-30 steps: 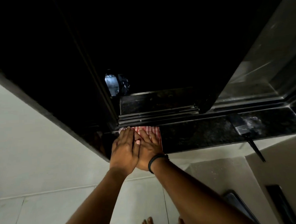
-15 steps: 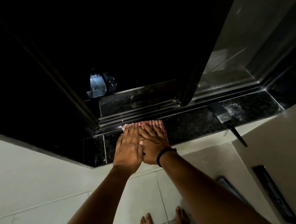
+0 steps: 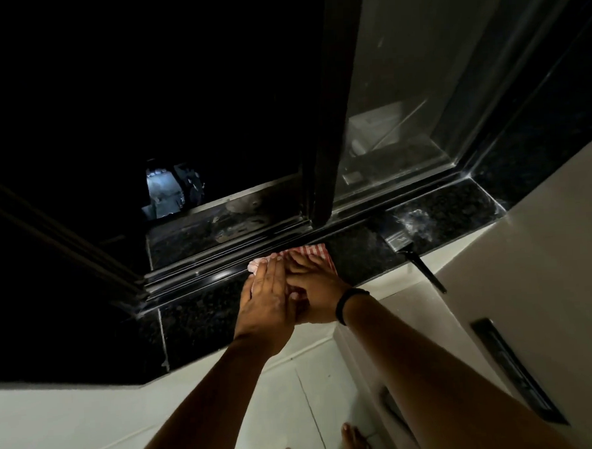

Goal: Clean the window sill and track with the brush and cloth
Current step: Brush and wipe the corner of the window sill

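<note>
Both hands lie flat, fingers extended, on the cloth [image 3: 315,254]; the left hand [image 3: 266,301] overlaps the right hand [image 3: 313,292], neither closed around anything; the stacking reads as a way to add downward pressure for a wipe, not a grasp. The cloth, red-and-white checked, sits on the dark stone sill [image 3: 196,318], its far edge touching the track [image 3: 228,272]; that placement suggests the strip next to the rails is being worked. The brush [image 3: 403,242] rests unattended on the sill well to the right of the hands, bristles beside a pale dusty patch [image 3: 416,223], handle overhanging the front edge; judged parked for later use or after sweeping, which cannot be told. The sash [image 3: 324,195] stands in the track between cloth and brush; track to its left exposed. A wristband [image 3: 350,304] is on the right wrist.
</note>
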